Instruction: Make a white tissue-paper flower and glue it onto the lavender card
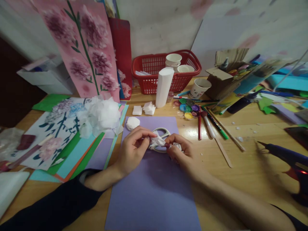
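Note:
Between my two hands is a crumpled piece of thin white paper point(158, 140). My left hand point(134, 146) pinches its left end between thumb and fingers. On the right side, my right hand point(180, 150) grips the same paper, its other fingers curled in. Behind the paper, partly covered by it, lie scissors with pale handles point(165, 131); their blades are hidden. Everything here is above a purple sheet point(154, 192). A white round ball or pad point(132, 123) rests at the sheet's upper left, beyond my left hand.
Small stacks of white squares point(149, 108), a white roll point(165, 87) and a red basket point(144, 77) stand behind. Fluffy white paper point(103, 112) lies left on coloured sheets. Paint pots point(188, 116), brushes point(208, 125) and a glue gun point(288, 157) with a red light are right.

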Tool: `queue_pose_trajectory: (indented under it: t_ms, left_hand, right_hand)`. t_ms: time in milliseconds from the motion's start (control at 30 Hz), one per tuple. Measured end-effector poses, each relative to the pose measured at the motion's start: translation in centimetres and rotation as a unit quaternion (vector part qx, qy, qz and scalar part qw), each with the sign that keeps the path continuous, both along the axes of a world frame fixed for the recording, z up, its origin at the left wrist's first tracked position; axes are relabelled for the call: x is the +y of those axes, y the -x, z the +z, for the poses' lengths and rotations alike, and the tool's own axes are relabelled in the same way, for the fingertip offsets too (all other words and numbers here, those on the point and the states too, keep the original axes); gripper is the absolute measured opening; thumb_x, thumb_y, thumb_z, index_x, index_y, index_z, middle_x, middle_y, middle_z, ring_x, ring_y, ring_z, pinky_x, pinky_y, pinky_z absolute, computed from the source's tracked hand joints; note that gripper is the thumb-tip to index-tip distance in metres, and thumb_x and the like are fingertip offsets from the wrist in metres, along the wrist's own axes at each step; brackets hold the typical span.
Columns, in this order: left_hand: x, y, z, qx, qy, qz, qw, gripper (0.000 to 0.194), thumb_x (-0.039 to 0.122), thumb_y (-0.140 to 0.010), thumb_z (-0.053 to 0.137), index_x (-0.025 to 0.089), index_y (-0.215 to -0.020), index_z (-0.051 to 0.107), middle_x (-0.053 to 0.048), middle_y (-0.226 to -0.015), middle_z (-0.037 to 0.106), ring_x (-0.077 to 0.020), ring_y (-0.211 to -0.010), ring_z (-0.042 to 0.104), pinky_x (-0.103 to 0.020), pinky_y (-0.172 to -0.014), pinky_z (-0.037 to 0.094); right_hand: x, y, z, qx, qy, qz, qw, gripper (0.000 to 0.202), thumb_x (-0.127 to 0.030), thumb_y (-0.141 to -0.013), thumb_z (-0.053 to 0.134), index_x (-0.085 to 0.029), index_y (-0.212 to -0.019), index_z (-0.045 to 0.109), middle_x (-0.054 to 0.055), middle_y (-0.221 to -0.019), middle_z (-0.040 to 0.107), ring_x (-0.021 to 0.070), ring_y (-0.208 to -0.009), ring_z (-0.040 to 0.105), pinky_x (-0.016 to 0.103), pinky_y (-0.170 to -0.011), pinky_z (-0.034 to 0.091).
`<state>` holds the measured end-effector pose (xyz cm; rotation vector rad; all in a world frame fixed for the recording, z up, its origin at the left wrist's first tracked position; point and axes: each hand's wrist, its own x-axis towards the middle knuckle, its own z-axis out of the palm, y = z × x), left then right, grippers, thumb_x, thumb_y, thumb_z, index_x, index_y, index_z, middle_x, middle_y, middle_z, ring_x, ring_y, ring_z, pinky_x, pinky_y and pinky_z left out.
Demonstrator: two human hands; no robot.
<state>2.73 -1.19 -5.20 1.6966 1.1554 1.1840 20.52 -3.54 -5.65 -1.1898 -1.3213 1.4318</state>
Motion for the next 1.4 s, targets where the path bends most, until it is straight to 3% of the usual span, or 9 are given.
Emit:
queue_pose_trajectory:
  t_ms: [400, 633, 733, 900, 1067, 1200, 1400]
  left_hand:
    - [0.5, 0.6, -0.9, 0.006, -0.053, 0.11, 0.992, 0.018, 0.013, -0.089, 0.05, 0.019, -0.094, 0.066, -0.003, -0.096, 0.065, -0.0142, -0.091, 0.061, -0.023, -0.078, 0.049]
    - [-0.6, 0.2, 0.2, 0.073, -0.113, -0.048, 0.99, 0.023, 0.007, -0.084, 0.052, 0.015, -0.097, 0.07, -0.006, -0.093, 0.066, -0.0152, -0.089, 0.064, -0.025, -0.077, 0.053]
    - [-0.8, 0.2, 0.3, 0.072, -0.123, -0.062, 0.988, 0.024, 0.008, -0.082, 0.055, 0.014, -0.099, 0.071, -0.007, -0.093, 0.066, -0.0152, -0.086, 0.065, -0.025, -0.073, 0.054]
    - [-0.7, 0.2, 0.4, 0.064, -0.095, -0.053, 0.992, 0.021, 0.01, -0.082, 0.057, 0.015, -0.096, 0.072, -0.007, -0.09, 0.067, -0.0148, -0.083, 0.066, -0.024, -0.07, 0.054]
    - [-0.5, -0.1, 0.2, 0.046, -0.028, -0.039, 0.998, 0.014, 0.015, -0.081, 0.062, 0.016, -0.089, 0.074, -0.007, -0.088, 0.069, -0.0149, -0.08, 0.067, -0.023, -0.066, 0.054]
    - [-0.1, -0.1, 0.0, 0.019, 0.0, 0.0, 1.0, 0.01, 0.019, -0.082, 0.063, 0.016, -0.08, 0.072, -0.006, -0.083, 0.069, -0.0146, -0.078, 0.065, -0.022, -0.067, 0.054]
    - [0.6, 0.3, -0.9, -0.039, 0.06, 0.086, 0.994, 0.014, 0.029, -0.084, 0.065, 0.016, -0.084, 0.071, -0.003, -0.084, 0.072, -0.0136, -0.078, 0.066, -0.021, -0.07, 0.052]
  right_hand:
    - [0.2, -0.1, -0.1, -0.008, 0.015, -0.042, 0.999, 0.014, -0.032, -0.084, 0.052, -0.019, -0.082, 0.056, -0.008, -0.054, 0.04, 0.0071, -0.046, 0.028, 0.022, -0.046, 0.021]
    - [0.2, 0.3, 0.3, 0.006, 0.018, -0.019, 1.0, 0.026, -0.043, -0.085, 0.059, -0.017, -0.088, 0.06, -0.006, -0.06, 0.044, 0.0072, -0.049, 0.032, 0.022, -0.047, 0.024]
    - [0.0, 0.4, 0.6, -0.005, 0.009, -0.006, 1.0, 0.027, -0.043, -0.083, 0.06, -0.017, -0.087, 0.062, -0.004, -0.064, 0.049, 0.0075, -0.051, 0.036, 0.021, -0.048, 0.027]
    - [0.1, 0.3, 0.7, -0.033, -0.006, -0.007, 0.999, 0.026, -0.042, -0.084, 0.058, -0.017, -0.089, 0.064, -0.003, -0.065, 0.051, 0.0091, -0.053, 0.041, 0.022, -0.05, 0.033]
    - [0.3, 0.3, 0.4, -0.08, -0.082, -0.003, 0.993, 0.02, -0.036, -0.085, 0.058, -0.018, -0.084, 0.066, 0.002, -0.076, 0.062, 0.0141, -0.07, 0.054, 0.025, -0.066, 0.043]
    - [0.2, 0.4, 0.5, -0.089, -0.072, -0.005, 0.993, 0.02, -0.036, -0.084, 0.058, -0.018, -0.082, 0.064, 0.0, -0.071, 0.058, 0.0136, -0.066, 0.051, 0.025, -0.063, 0.042]
    - [0.2, 0.2, 0.8, -0.078, -0.043, -0.012, 0.996, 0.018, -0.035, -0.083, 0.056, -0.018, -0.078, 0.059, -0.003, -0.065, 0.048, 0.0115, -0.06, 0.042, 0.023, -0.057, 0.034]
